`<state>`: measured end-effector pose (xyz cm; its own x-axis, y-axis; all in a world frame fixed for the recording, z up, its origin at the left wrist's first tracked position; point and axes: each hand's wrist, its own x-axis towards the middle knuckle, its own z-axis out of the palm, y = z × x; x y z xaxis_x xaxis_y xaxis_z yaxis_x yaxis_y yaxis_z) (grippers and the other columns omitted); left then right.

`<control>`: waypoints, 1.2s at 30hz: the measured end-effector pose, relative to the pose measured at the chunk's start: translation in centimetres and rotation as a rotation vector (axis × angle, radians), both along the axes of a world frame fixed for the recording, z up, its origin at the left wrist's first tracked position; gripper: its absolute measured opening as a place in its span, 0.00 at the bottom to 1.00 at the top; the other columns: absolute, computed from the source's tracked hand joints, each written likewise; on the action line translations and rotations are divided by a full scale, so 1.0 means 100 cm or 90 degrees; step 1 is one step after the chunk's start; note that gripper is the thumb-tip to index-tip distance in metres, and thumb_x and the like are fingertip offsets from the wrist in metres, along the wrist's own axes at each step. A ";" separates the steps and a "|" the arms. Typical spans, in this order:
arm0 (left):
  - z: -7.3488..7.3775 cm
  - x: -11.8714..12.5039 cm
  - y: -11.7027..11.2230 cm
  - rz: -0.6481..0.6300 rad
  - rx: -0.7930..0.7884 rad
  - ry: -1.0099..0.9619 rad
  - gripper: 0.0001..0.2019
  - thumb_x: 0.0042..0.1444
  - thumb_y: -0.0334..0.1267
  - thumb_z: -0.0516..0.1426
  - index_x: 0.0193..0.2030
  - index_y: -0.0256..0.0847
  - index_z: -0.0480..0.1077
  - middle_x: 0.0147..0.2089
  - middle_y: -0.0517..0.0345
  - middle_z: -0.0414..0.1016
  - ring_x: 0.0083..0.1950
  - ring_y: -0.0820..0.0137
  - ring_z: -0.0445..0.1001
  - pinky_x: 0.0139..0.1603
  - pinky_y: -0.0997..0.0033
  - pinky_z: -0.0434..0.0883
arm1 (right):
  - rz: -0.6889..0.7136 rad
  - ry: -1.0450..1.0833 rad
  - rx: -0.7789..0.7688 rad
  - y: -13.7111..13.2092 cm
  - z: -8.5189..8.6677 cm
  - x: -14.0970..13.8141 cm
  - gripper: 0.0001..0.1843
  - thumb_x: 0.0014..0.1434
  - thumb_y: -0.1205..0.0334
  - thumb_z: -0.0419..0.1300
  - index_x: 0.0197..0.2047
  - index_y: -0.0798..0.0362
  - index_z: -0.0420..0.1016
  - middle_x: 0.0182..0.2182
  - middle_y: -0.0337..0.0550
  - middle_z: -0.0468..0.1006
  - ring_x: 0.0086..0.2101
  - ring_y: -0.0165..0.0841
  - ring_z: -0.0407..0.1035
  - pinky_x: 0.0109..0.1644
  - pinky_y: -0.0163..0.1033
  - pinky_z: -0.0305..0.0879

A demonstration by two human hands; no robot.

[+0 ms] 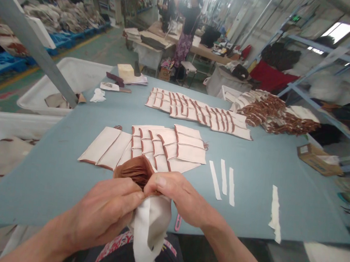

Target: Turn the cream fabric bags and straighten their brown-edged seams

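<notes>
Close to my body, my left hand and my right hand meet with fingers pinched at a bundle of cream and brown fabric pieces. Its gathered brown end sticks up beyond my fingers. A white fabric strip hangs from the grip towards my lap; how it passes around the bundle is hidden by my hands. Just past the bundle, overlapping cream panels with brown edging lie on the table. A pink-handled tool rests at the near edge, partly covered by my right wrist.
The blue-green table also bears a far row of panels, a brown and cream heap, several loose white strips and a cardboard box. A metal post and white bins stand left. One person works beyond.
</notes>
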<state>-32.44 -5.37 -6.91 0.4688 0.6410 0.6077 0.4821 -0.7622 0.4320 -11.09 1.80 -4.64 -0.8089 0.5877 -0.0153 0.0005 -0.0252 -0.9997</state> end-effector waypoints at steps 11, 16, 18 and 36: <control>0.027 -0.002 -0.005 0.016 -0.084 -0.007 0.14 0.64 0.21 0.50 0.43 0.48 0.64 0.26 0.68 0.74 0.23 0.71 0.74 0.29 0.73 0.70 | 0.172 -0.021 0.123 0.018 0.027 0.004 0.22 0.78 0.50 0.57 0.32 0.50 0.64 0.26 0.31 0.62 0.28 0.27 0.57 0.35 0.34 0.57; 0.020 0.000 -0.006 0.033 -0.092 -0.057 0.17 0.63 0.22 0.50 0.50 0.50 0.65 0.28 0.68 0.77 0.24 0.70 0.77 0.30 0.72 0.73 | 0.104 -0.087 0.456 0.008 0.020 0.006 0.15 0.74 0.65 0.50 0.32 0.49 0.65 0.29 0.37 0.73 0.30 0.30 0.66 0.37 0.38 0.59; 0.020 0.001 -0.004 0.049 -0.075 -0.035 0.16 0.64 0.22 0.51 0.51 0.50 0.64 0.28 0.67 0.78 0.24 0.69 0.77 0.29 0.71 0.73 | 0.083 -0.115 0.512 0.007 0.019 0.007 0.13 0.70 0.67 0.51 0.31 0.49 0.67 0.27 0.38 0.75 0.28 0.31 0.67 0.35 0.39 0.58; -0.002 0.000 0.002 0.017 0.008 0.032 0.13 0.76 0.27 0.48 0.41 0.47 0.65 0.27 0.60 0.77 0.25 0.69 0.72 0.28 0.69 0.67 | -0.081 0.015 -0.031 -0.017 -0.021 -0.010 0.11 0.60 0.56 0.62 0.28 0.51 0.69 0.22 0.31 0.63 0.23 0.25 0.54 0.26 0.29 0.54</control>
<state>-32.45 -5.19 -7.15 0.4822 0.6456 0.5922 0.5227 -0.7545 0.3969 -12.08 0.07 -6.79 -0.7282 0.6848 -0.0280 -0.0300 -0.0727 -0.9969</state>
